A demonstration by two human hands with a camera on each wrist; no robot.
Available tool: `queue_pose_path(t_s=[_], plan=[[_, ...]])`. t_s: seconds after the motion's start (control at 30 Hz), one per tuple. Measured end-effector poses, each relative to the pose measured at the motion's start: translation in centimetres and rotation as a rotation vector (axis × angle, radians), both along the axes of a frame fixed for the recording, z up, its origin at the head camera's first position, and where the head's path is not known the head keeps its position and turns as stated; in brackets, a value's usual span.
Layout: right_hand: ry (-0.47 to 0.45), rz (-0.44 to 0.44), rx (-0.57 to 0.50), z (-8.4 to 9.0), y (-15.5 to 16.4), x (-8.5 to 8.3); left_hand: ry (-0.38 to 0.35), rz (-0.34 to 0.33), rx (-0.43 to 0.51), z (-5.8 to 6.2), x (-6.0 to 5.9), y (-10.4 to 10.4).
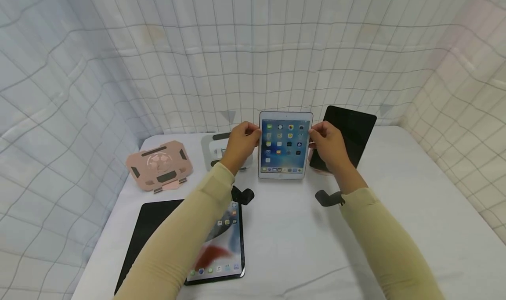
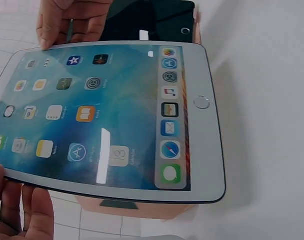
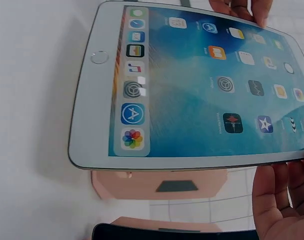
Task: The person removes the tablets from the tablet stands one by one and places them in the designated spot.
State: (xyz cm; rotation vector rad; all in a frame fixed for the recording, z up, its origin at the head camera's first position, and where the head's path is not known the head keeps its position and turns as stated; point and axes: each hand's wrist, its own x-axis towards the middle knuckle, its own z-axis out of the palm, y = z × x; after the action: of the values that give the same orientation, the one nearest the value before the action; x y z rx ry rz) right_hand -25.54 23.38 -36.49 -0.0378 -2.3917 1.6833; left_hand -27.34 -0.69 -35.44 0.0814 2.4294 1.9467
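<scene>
Head view: left hand (image 1: 241,142) and right hand (image 1: 329,145) are gripping the long edges of a white tablet (image 1: 284,145), which is standing upright on the white tabletop (image 1: 300,238) with its screen lit.
Left wrist view: fingers (image 2: 26,212) are curling round the tablet's (image 2: 116,115) near edge; a pink stand (image 2: 136,207) is sitting behind it.
Right wrist view: fingers (image 3: 274,200) are pinching the tablet's (image 3: 192,85) rim.
Handling: probably light, stiff, with a slippery, fragile glass face; the side edges are offering the safest hold.
</scene>
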Motion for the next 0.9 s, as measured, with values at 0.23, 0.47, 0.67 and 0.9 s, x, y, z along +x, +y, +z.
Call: queue_pose_path(t_s=[0.23, 0.47, 0.67, 0.9], plan=[[0.000, 0.027, -0.006, 0.8, -0.6, 1.9, -0.003, -0.008, 0.027, 1.0, 2.3, -1.2], [-0.002, 0.050, -0.018, 1.1, -1.1, 3.7, -0.002, -0.017, -0.025, 1.8, 4.1, -2.1], [-0.028, 0.079, -0.039, 1.0, -1.3, 4.7, 0.002, -0.049, -0.030, 1.7, 5.4, -2.8], [-0.074, 0.105, -0.047, 0.7, -1.5, 5.6, -0.020, -0.064, -0.030, 1.2, 6.7, -3.3]])
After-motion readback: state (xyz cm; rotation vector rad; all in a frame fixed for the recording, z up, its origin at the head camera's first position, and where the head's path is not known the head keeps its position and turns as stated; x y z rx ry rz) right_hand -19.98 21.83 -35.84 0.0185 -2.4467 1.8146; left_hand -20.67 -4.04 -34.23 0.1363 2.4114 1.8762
